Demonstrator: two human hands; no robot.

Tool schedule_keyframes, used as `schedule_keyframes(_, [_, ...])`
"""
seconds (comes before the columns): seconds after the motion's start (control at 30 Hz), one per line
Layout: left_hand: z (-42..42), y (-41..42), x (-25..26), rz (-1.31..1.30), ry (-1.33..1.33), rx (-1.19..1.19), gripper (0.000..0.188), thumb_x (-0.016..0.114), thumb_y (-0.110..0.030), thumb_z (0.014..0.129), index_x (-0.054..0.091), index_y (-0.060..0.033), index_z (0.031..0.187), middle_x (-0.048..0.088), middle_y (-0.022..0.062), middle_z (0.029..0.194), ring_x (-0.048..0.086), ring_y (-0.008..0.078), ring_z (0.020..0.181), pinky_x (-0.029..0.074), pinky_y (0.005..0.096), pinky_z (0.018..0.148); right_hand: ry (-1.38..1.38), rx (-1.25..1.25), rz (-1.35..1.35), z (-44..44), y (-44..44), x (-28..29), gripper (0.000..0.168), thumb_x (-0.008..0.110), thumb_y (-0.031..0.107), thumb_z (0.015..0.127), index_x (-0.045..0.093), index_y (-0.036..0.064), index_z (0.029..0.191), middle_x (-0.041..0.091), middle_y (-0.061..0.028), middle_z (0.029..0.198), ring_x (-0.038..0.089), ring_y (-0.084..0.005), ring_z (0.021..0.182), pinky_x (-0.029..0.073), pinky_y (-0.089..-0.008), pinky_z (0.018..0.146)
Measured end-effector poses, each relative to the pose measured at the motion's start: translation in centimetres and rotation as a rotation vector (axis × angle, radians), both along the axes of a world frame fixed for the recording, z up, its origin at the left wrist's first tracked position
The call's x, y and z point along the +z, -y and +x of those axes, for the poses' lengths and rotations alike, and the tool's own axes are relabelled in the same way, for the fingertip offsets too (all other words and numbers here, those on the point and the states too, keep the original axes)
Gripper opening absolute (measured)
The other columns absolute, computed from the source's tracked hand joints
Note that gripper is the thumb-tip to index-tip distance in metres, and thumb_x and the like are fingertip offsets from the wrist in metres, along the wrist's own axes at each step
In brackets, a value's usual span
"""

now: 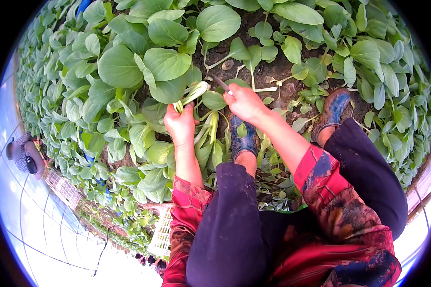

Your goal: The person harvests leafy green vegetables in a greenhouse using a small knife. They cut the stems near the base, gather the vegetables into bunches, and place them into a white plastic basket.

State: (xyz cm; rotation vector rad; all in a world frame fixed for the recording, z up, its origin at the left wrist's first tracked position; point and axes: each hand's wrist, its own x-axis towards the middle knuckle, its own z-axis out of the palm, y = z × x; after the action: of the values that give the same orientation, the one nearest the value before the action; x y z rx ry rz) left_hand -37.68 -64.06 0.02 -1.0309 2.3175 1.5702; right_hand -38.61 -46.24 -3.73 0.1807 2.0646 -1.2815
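Note:
My left hand grips a leafy green plant by its pale stalks, and its cut-looking base points toward my right hand. Broad leaves of the greens spread above the hand; which belong to the held plant I cannot tell. My right hand is closed around a small knife, whose blade points up and left over the soil, near the stalk base. More pale-stalked greens lie just right of my left wrist. A loose leaf stalk rests on the soil beyond the knife hand.
My muddy blue shoes stand among the plants. Dense leafy greens surround me. A white plastic crate sits behind at left, and a pale crate stands near another person at far left. Greenhouse film lies beyond.

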Motion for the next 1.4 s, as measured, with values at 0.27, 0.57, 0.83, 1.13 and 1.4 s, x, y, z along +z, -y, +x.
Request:
schedule_keyframes(0.27, [1.9, -5.4, 2.8, 0.107, -0.106, -0.204, 0.024, 0.067, -0.003, 0.084, 0.059, -0.001, 0.107, 0.061, 0.0019, 0.074, 0.05, 0.0054, 0.048, 0.041, 0.0203, 0.04, 0.136, -0.964, -0.887, 1.0, -0.5, 6.9, 0.051, 0.078, 0.004, 0.073, 0.052, 0.002, 0.117, 0.064, -0.0049, 0.097, 0.05, -0.0035, 0.05, 0.038, -0.018, 0.038])
schedule_keyframes(0.57, [-2.7, -7.7, 9.8, 0.279, -0.511, -0.854, 0.067, 0.071, -0.001, 0.078, 0.04, 0.0004, 0.138, 0.059, 0.0196, 0.122, 0.06, 0.0223, 0.106, 0.046, 0.0349, 0.094, -0.097, -1.007, -0.655, 0.6, -8.0, 8.8, 0.036, 0.074, -0.003, 0.074, 0.056, 0.002, 0.104, 0.066, -0.0066, 0.086, 0.048, -0.0031, 0.046, 0.037, -0.0173, 0.036])
schedule_keyframes(0.83, [-8.7, -8.3, 6.5, 0.051, 0.107, -1.098, 0.064, 0.067, -0.001, 0.063, 0.053, -0.0013, 0.125, 0.065, 0.0089, 0.098, 0.06, 0.016, 0.088, 0.049, 0.0283, 0.08, -0.068, -0.929, -0.75, -0.6, -5.7, 8.1, 0.033, 0.057, 0.025, 0.093, 0.053, -0.001, 0.114, 0.062, -0.0055, 0.084, 0.045, -0.0049, 0.044, 0.036, -0.0191, 0.038])
schedule_keyframes(1.13, [-11.1, 4.6, 1.0, -0.581, 0.076, -0.521, 0.077, 0.069, -0.01, 0.067, 0.039, -0.0053, 0.138, 0.066, 0.0178, 0.107, 0.064, 0.0312, 0.096, 0.048, 0.0367, 0.088, -0.115, -0.175, -0.222, -2.6, 0.8, 2.9, 0.025, 0.05, 0.024, 0.091, 0.051, 0.002, 0.104, 0.064, -0.0245, 0.09, 0.06, -0.0443, 0.084, 0.047, -0.0478, 0.076])
schedule_keyframes(1.4, [-7.3, 2.3, 0.5, -0.414, 0.014, -0.355, 0.065, 0.068, -0.011, 0.064, 0.05, 0.0029, 0.125, 0.068, 0.0181, 0.097, 0.066, 0.0283, 0.09, 0.049, 0.0345, 0.084, -0.136, 0.033, 0.09, -7.0, 2.9, -0.1, 0.029, 0.047, 0.023, 0.09, 0.052, -0.004, 0.102, 0.063, -0.0284, 0.084, 0.062, -0.0442, 0.085, 0.048, -0.0505, 0.079])
